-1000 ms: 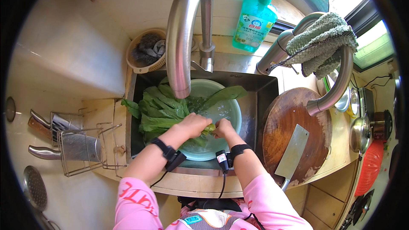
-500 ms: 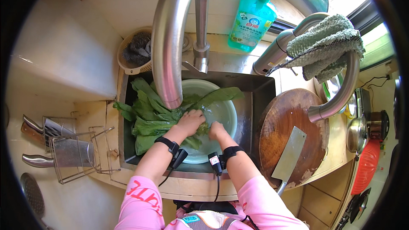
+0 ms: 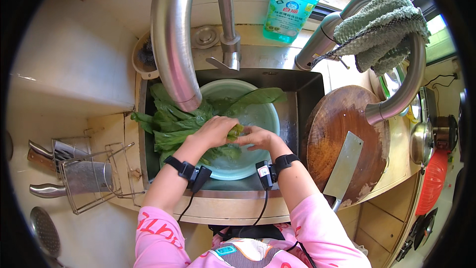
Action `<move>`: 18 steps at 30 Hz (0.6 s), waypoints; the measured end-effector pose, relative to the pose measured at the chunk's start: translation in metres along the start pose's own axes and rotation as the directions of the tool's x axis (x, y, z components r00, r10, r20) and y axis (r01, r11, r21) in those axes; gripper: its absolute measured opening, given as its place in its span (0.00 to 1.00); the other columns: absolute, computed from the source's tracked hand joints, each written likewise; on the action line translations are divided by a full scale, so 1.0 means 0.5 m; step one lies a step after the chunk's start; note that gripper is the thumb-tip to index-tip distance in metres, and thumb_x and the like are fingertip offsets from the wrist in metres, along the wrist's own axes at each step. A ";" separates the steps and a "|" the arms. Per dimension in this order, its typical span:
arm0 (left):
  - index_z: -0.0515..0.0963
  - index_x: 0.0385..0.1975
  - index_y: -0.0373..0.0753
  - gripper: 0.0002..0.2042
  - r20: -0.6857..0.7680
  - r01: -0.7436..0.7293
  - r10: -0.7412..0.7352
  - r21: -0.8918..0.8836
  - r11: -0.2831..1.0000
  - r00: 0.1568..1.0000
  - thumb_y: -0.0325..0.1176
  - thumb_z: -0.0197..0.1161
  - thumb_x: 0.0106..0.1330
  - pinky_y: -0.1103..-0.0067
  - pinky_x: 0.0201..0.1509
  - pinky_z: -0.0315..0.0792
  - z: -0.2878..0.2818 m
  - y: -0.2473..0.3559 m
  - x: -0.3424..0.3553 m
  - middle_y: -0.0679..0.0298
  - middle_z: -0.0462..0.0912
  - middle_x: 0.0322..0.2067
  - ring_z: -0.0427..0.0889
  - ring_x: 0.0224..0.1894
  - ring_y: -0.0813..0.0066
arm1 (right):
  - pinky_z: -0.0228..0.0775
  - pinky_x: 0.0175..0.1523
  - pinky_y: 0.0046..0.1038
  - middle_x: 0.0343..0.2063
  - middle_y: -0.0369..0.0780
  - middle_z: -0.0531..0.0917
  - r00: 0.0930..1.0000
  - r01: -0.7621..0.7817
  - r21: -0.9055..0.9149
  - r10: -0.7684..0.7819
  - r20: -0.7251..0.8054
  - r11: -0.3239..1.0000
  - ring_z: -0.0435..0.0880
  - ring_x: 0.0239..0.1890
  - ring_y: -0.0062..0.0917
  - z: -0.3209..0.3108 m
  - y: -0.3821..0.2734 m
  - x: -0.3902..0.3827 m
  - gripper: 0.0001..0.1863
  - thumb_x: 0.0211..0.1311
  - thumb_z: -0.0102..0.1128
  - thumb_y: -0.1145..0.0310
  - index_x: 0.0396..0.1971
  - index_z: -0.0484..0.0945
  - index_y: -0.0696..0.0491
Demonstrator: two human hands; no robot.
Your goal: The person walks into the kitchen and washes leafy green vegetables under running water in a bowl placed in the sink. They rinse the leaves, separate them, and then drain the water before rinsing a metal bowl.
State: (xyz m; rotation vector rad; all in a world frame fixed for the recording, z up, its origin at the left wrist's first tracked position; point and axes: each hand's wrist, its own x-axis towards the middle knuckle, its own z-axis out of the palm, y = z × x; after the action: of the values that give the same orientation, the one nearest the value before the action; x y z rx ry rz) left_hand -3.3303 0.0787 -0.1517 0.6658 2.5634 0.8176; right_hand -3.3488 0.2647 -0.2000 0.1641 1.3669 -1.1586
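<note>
My left hand [image 3: 218, 129] grips the base of a bunch of leafy greens [image 3: 171, 131]. My right hand [image 3: 260, 139] reaches in from the other side, its curved fingers on that base. The greens lie in and over the left side of a pale green basin [image 3: 271, 124] of water inside the steel sink [image 3: 307, 109], some leaves spilling past its rim. A large steel faucet spout [image 3: 173, 44] hangs above the leaves and hides part of them.
A wooden board [image 3: 322, 154] with a cleaver [image 3: 343, 164] lies right of the sink. A knife rack [image 3: 89, 173] stands left. Behind are a teal pump bottle [image 3: 290, 10], a small basket [image 3: 148, 72] and a second faucet [image 3: 406, 94] draped with a cloth [image 3: 372, 34].
My right hand has come up to the base of the greens, its fingers now closer to my left hand. The left hand has shifted slightly, still gripping. The whole view has also shifted.
</note>
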 end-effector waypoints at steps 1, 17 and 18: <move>0.71 0.35 0.40 0.17 0.013 -0.045 0.045 0.007 0.999 0.999 0.29 0.69 0.45 0.69 0.43 0.70 -0.017 0.006 -0.007 0.57 0.78 0.32 0.76 0.39 0.55 | 0.58 0.59 0.42 0.54 0.41 0.68 0.998 -0.007 0.022 0.005 0.067 1.000 0.67 0.57 0.32 0.004 -0.003 -0.001 0.46 0.41 0.73 0.53 0.60 0.59 0.53; 0.70 0.24 0.37 0.14 -0.507 -0.302 0.200 -0.125 0.945 0.839 0.22 0.71 0.44 0.76 0.35 0.68 -0.253 0.116 -0.137 0.61 0.73 0.23 0.72 0.28 0.65 | 0.65 0.56 0.32 0.50 0.48 0.75 0.989 -0.143 -0.751 0.127 -0.079 0.644 0.73 0.53 0.36 0.134 -0.032 0.097 0.38 0.40 0.68 0.50 0.49 0.73 0.60; 0.70 0.25 0.37 0.14 -0.509 -0.301 0.195 -0.135 0.944 0.838 0.22 0.71 0.43 0.74 0.36 0.68 -0.256 0.119 -0.140 0.61 0.73 0.22 0.73 0.27 0.65 | 0.65 0.57 0.32 0.51 0.48 0.74 0.965 -0.152 -0.724 0.259 0.038 0.673 0.73 0.54 0.36 0.143 -0.045 0.105 0.38 0.40 0.68 0.50 0.50 0.72 0.60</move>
State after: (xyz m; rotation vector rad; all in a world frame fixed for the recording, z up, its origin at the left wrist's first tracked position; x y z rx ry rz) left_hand -3.3138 0.0278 -0.0036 0.8233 2.7960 1.4965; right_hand -3.3285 0.1762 -0.2112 -0.3227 1.5358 -0.3653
